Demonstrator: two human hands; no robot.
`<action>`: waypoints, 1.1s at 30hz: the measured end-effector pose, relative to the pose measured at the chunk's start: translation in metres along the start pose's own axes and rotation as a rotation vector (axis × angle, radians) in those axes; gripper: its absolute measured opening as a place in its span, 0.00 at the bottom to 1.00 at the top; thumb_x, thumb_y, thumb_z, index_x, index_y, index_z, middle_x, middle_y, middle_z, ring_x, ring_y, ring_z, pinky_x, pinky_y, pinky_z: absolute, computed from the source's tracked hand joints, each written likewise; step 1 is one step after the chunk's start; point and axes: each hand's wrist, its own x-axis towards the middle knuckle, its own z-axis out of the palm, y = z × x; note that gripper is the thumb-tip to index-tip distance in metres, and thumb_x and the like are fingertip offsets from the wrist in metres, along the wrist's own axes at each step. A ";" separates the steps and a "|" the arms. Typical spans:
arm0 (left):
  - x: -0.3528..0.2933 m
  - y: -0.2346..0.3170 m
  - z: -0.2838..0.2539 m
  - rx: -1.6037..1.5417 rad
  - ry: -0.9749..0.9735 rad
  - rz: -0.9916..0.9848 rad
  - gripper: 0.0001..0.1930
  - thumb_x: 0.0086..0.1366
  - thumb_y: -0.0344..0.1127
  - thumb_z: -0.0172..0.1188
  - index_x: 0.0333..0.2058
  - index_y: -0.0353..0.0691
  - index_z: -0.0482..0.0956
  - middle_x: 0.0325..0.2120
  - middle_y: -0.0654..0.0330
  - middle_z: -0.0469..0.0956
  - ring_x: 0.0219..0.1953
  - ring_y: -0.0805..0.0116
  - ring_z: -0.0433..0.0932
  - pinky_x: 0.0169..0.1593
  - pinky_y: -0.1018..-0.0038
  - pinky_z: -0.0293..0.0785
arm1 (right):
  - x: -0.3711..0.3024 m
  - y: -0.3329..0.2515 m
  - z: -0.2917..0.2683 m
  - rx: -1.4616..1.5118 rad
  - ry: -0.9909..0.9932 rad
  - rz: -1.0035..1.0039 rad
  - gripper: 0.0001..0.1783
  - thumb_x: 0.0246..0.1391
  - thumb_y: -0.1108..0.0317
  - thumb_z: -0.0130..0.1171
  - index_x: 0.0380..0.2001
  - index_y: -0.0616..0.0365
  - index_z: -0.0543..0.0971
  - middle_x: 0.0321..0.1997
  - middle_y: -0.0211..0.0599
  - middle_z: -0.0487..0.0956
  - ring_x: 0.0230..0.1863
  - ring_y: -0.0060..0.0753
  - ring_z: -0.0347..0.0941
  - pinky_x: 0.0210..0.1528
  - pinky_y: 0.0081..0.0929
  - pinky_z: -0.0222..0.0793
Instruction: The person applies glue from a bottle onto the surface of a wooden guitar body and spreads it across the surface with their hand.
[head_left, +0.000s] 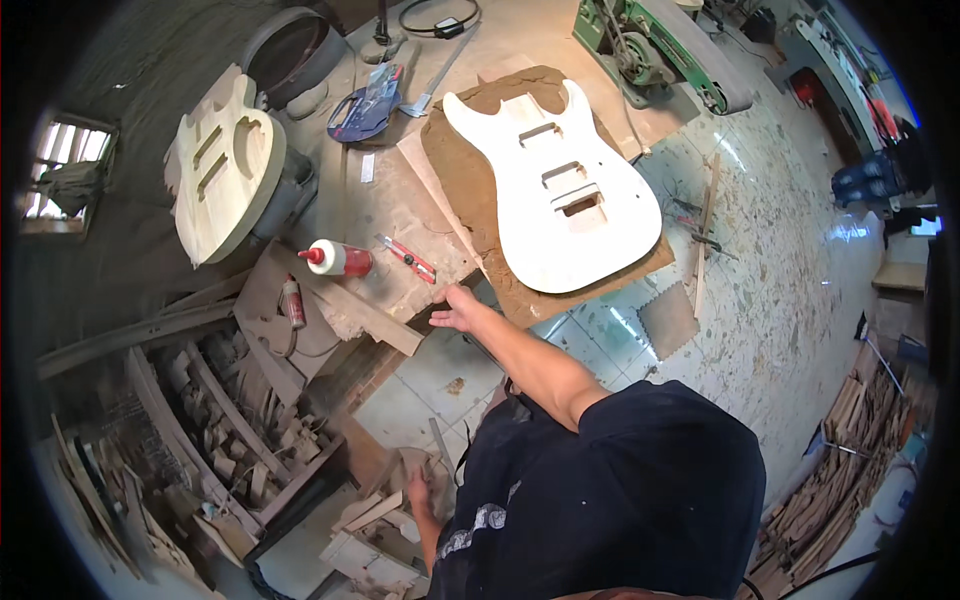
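My right hand [455, 309] reaches across to the workbench's front edge, fingers apart and holding nothing. Low beside a box of wood pieces [372, 560] hangs my left hand [420, 490]; it looks open and empty, though its fingers show small. Beyond my right hand, a white electric guitar body [545, 225] with cut pickup cavities lies flat on a brown cloth-like mat [462, 165]. Just left of that hand are a red utility knife [408, 260] and a white glue bottle [340, 259] with a red label, lying on its side.
A bare-wood guitar body [228, 170] leans at the left. Calipers [440, 75] and a blue package [362, 112] lie farther back on the bench. A green belt sander [650, 55] stands at the far right corner. Wood offcuts [235, 440] fill a rack at lower left.
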 end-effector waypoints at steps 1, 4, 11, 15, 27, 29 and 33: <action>0.016 0.022 -0.007 -0.013 -0.030 0.075 0.29 0.71 0.58 0.54 0.59 0.41 0.73 0.54 0.56 0.78 0.48 0.62 0.80 0.41 0.66 0.72 | -0.004 -0.001 0.000 0.004 0.003 0.008 0.33 0.50 0.74 0.56 0.61 0.58 0.62 0.72 0.47 0.52 0.65 0.72 0.58 0.58 0.61 0.71; 0.028 0.068 -0.001 -0.027 -0.042 0.226 0.28 0.71 0.58 0.55 0.59 0.43 0.74 0.53 0.60 0.78 0.44 0.68 0.79 0.38 0.72 0.70 | -0.002 0.003 -0.001 0.007 -0.007 0.031 0.28 0.51 0.76 0.56 0.56 0.56 0.65 0.63 0.45 0.61 0.62 0.70 0.62 0.60 0.61 0.70; 0.001 0.123 0.020 0.005 -0.029 0.311 0.27 0.70 0.58 0.56 0.56 0.43 0.76 0.48 0.63 0.81 0.38 0.72 0.79 0.36 0.76 0.68 | -0.028 -0.001 -0.003 -0.073 -0.070 0.035 0.43 0.54 0.72 0.55 0.71 0.43 0.51 0.75 0.42 0.53 0.59 0.58 0.69 0.55 0.52 0.75; 0.010 0.083 0.013 0.068 -0.125 0.049 0.31 0.71 0.53 0.56 0.64 0.39 0.69 0.55 0.55 0.78 0.45 0.66 0.78 0.50 0.69 0.71 | -0.053 -0.003 -0.004 -0.139 -0.074 -0.006 0.50 0.57 0.68 0.56 0.76 0.36 0.42 0.73 0.39 0.58 0.55 0.49 0.73 0.52 0.44 0.76; 0.053 0.035 0.008 0.176 -0.194 0.015 0.33 0.71 0.61 0.52 0.65 0.45 0.66 0.60 0.52 0.74 0.54 0.51 0.78 0.54 0.56 0.71 | -0.057 -0.013 0.007 -0.154 0.101 -0.041 0.30 0.59 0.62 0.56 0.62 0.57 0.62 0.54 0.38 0.72 0.43 0.36 0.77 0.46 0.37 0.78; 0.039 0.085 0.014 0.193 -0.167 0.052 0.31 0.71 0.61 0.53 0.62 0.44 0.70 0.59 0.57 0.75 0.55 0.54 0.77 0.56 0.58 0.67 | -0.044 -0.016 0.002 -0.104 0.028 -0.028 0.26 0.59 0.62 0.57 0.57 0.55 0.63 0.50 0.36 0.72 0.42 0.36 0.77 0.45 0.37 0.78; 0.025 0.118 0.023 0.037 -0.092 0.130 0.30 0.70 0.55 0.58 0.62 0.42 0.72 0.50 0.62 0.78 0.41 0.67 0.80 0.32 0.76 0.64 | -0.082 -0.018 0.019 -0.369 -0.017 -0.140 0.29 0.59 0.63 0.59 0.63 0.52 0.68 0.39 0.29 0.76 0.34 0.26 0.76 0.37 0.27 0.78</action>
